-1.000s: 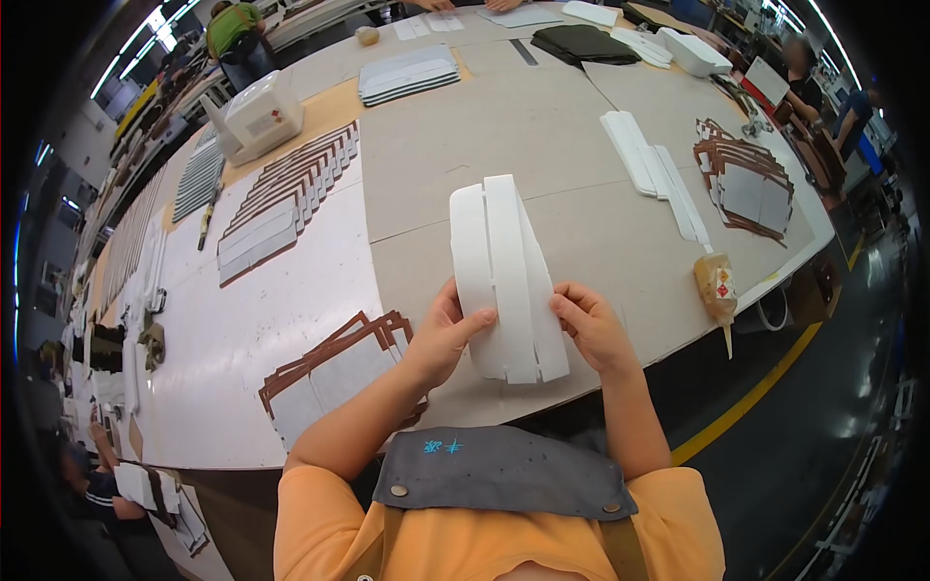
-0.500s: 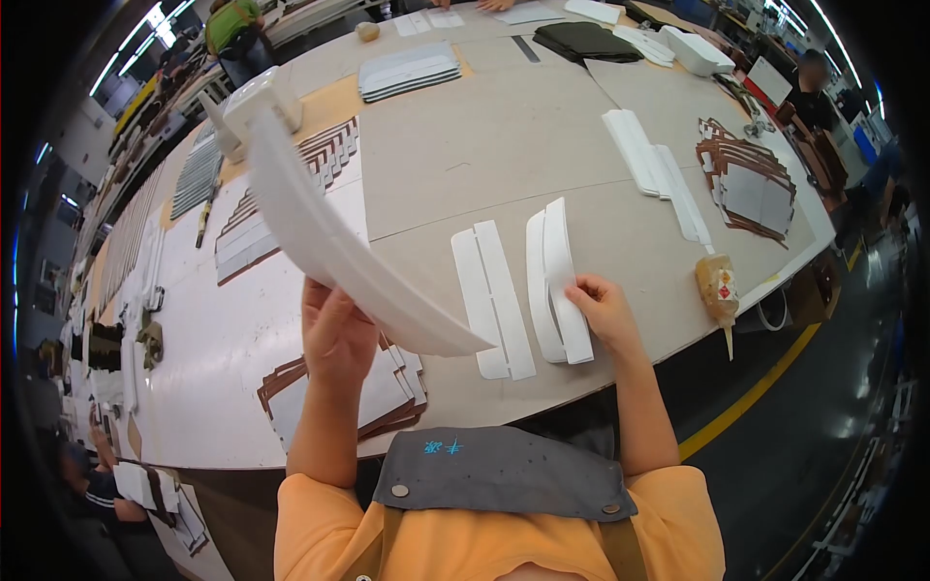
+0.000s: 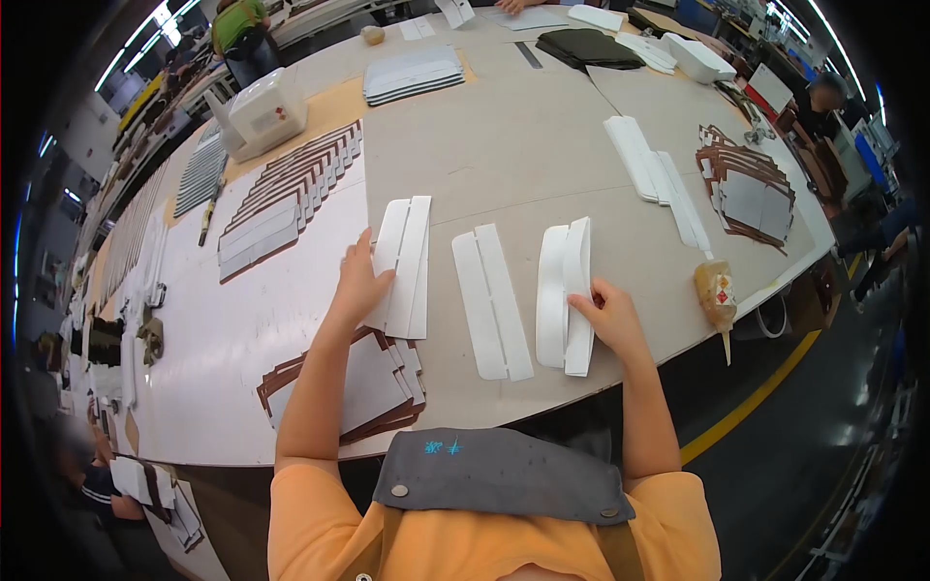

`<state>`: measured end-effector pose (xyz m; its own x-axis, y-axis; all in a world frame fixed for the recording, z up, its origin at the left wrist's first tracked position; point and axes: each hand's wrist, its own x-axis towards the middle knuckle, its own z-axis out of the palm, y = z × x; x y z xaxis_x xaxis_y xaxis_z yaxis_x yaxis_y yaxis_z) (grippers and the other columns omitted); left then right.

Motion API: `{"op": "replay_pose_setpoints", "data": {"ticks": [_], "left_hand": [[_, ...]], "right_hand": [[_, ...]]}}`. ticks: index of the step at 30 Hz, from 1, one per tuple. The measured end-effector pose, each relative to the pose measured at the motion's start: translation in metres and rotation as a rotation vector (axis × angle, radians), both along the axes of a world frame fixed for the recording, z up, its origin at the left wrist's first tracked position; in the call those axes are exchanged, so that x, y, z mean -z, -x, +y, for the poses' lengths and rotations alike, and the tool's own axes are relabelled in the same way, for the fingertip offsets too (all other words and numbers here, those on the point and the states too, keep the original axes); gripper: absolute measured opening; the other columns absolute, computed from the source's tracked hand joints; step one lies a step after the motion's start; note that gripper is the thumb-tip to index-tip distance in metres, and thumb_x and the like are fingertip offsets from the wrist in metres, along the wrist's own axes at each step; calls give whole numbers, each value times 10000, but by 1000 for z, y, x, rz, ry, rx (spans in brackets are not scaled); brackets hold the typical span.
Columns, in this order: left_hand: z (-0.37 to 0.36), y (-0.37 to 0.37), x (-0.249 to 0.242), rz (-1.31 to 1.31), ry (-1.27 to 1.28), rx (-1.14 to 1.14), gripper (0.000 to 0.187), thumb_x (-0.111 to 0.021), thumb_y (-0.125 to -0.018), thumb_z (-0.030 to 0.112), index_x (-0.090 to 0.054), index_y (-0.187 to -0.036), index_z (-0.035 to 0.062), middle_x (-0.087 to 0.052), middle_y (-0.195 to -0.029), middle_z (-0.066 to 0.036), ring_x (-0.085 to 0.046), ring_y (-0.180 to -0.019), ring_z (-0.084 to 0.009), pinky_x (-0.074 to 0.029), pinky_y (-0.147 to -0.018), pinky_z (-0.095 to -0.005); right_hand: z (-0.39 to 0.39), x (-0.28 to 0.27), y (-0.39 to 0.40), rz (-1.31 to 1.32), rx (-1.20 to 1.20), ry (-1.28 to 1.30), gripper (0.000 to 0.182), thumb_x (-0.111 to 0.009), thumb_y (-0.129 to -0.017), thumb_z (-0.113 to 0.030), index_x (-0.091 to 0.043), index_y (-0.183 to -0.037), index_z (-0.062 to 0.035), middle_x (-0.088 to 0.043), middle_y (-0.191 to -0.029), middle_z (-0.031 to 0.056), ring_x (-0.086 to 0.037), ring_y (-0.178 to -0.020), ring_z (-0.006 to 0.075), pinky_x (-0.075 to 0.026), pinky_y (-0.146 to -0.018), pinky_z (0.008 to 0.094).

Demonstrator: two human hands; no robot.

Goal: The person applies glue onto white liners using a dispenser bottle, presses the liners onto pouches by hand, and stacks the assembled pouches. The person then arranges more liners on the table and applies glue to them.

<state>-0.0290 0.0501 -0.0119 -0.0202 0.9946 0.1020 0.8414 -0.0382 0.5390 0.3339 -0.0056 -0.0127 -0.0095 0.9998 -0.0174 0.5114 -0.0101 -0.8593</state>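
Observation:
My left hand [image 3: 364, 283] rests, fingers apart, on the left edge of a white slotted strip [image 3: 405, 266] lying on the table. To the right, my right hand [image 3: 603, 308] pinches the edge of a curved white strip [image 3: 578, 281] in a small stack, whose right side bows up. Between the hands lies another flat pair of white strips [image 3: 492, 300]. Below my left forearm a pile of grey pieces with brown edges [image 3: 349, 387] is partly hidden.
A glue bottle [image 3: 717, 295] lies near the right edge. Beyond are white strips [image 3: 644, 165], brown-edged pieces [image 3: 751, 194], a white container [image 3: 266, 111], a grey stack [image 3: 412, 73] and dark cloth [image 3: 586, 46]. Other people stand around, one person's hand [image 3: 513, 5] at the far edge.
The long white strip held up in my left hand is now down on the table, and that hand has opened. The strip at my right hand bows up more.

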Motion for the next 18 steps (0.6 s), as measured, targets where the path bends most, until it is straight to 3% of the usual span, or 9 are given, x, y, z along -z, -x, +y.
{"op": "replay_pose_setpoints", "data": {"ticks": [3, 5, 7, 10, 14, 18], "left_hand": [[-10, -40, -18, 152, -376, 160, 538, -615, -820, 144, -374, -1275, -12, -528, -1064, -214, -511, -992, -333, -427, -875, -397], [-26, -79, -27, -300, -10, 342, 524, -639, -830, 222, -406, -1224, -33, -545, -1048, -185, -537, -930, -293, -449, -816, -380], [-48, -114, -40, -538, 292, 449, 435, -635, -846, 220, -435, -1138, -33, -552, -994, -144, -562, -812, -208, -476, -719, -331], [-57, -138, -31, -908, 472, 496, 269, -614, -865, 162, -440, -1019, 25, -546, -903, -62, -551, -763, -123, -468, -678, -259], [-61, -143, -38, -1010, 434, 422, 183, -589, -871, 104, -418, -908, 50, -518, -818, -28, -534, -740, -89, -458, -651, -238], [-63, -133, -45, -909, 342, 411, 138, -549, -878, 43, -411, -884, 50, -511, -779, -20, -518, -703, -88, -453, -650, -242]], "right_hand": [[-6, 2, 2, 211, -8, 28, 230, -653, -822, -174, -522, -736, -5, -497, -659, -13, -420, -617, 66, -360, -543, 245], [-8, -12, 9, 318, -57, 22, 247, -661, -823, -173, -501, -712, -21, -483, -654, -23, -422, -613, 64, -354, -544, 237], [-11, -23, 17, 471, -92, 29, 189, -666, -821, -149, -547, -764, -14, -526, -705, -21, -463, -649, 61, -387, -580, 223], [-18, -43, 28, 585, -112, 29, 161, -673, -815, -128, -596, -865, 5, -582, -772, -2, -520, -711, 65, -431, -636, 215], [-20, -48, 28, 550, -84, 54, 211, -669, -821, -136, -627, -963, 15, -631, -831, 33, -568, -757, 83, -469, -669, 226], [-18, -41, 29, 453, 28, 17, 220, -640, -851, -205, -587, -788, -1, -528, -664, -20, -464, -610, 58, -392, -539, 221]]}}
